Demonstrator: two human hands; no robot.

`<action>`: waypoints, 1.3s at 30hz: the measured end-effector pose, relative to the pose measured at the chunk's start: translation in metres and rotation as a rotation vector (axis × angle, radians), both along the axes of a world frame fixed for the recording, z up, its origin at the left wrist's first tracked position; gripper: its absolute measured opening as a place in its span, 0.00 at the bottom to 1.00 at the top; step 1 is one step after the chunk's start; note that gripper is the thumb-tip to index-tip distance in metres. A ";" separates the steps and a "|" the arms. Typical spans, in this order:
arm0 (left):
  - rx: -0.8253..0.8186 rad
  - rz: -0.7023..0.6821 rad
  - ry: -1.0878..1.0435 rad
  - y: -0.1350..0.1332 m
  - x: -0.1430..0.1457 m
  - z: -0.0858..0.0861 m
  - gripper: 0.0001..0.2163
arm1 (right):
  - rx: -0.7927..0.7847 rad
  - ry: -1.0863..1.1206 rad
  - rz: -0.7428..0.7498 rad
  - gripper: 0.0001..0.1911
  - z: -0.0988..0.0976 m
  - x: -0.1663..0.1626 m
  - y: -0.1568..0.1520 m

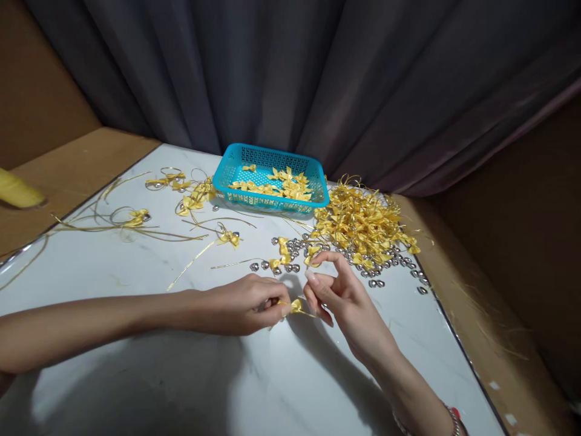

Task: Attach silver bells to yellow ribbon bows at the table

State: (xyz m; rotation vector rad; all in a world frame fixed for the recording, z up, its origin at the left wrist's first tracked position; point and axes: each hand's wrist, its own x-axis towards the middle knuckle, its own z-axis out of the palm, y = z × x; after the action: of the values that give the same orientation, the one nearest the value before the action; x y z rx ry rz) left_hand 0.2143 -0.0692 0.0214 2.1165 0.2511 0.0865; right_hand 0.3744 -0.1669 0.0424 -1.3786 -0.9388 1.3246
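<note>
My left hand (261, 306) is closed in a pinch on a yellow ribbon bow (296, 306), held just above the white tabletop. A thin gold cord end sticks out from the bow to the right. Close by on the right, my right hand (333, 290) has its thumb and index finger slightly apart, with no object visible between them. Its other fingers are curled near the cord end. Just beyond the fingers lie small silver heart-shaped beads (290, 267) and a few loose yellow bows (284, 247).
A turquoise plastic basket (271, 203) holding yellow bows stands at the back. Right of it is a heap of yellow bows with gold cords (358, 224), with silver beads along its front. More corded bows (138, 218) lie at left. A dark curtain (267, 72) hangs behind.
</note>
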 end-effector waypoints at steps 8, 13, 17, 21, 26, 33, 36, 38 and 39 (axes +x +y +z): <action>-0.003 0.016 -0.023 0.002 0.000 -0.001 0.11 | -0.006 -0.057 0.050 0.18 0.001 0.007 -0.003; -0.027 -0.007 -0.036 0.005 -0.001 0.001 0.12 | -0.091 -0.019 0.172 0.29 -0.004 0.004 -0.004; -0.094 -0.016 -0.005 0.007 -0.002 0.001 0.13 | -0.118 0.082 0.144 0.28 -0.001 0.004 -0.003; -0.265 -0.015 0.029 0.009 -0.002 0.004 0.14 | -0.121 0.121 0.082 0.27 0.003 0.005 -0.003; -0.393 -0.008 -0.001 0.010 -0.002 0.010 0.14 | -0.095 0.142 0.009 0.24 0.002 0.008 -0.004; -0.300 0.052 0.028 0.007 -0.001 0.010 0.10 | -0.041 0.174 0.041 0.15 0.003 0.010 -0.006; -0.299 0.055 0.012 0.006 -0.002 0.010 0.10 | -0.053 0.152 0.075 0.13 0.003 0.011 -0.006; -0.300 0.048 0.013 0.006 -0.003 0.010 0.11 | -0.061 0.130 0.091 0.12 0.003 0.011 -0.006; -0.303 0.044 0.014 0.006 -0.003 0.010 0.11 | -0.068 0.116 0.098 0.12 0.003 0.010 -0.006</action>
State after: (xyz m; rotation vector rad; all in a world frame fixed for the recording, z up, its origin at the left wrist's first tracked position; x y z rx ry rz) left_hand 0.2114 -0.0636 0.0315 1.8109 0.2999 0.0555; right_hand 0.3848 -0.1730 0.0451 -1.3059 -0.9003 1.5060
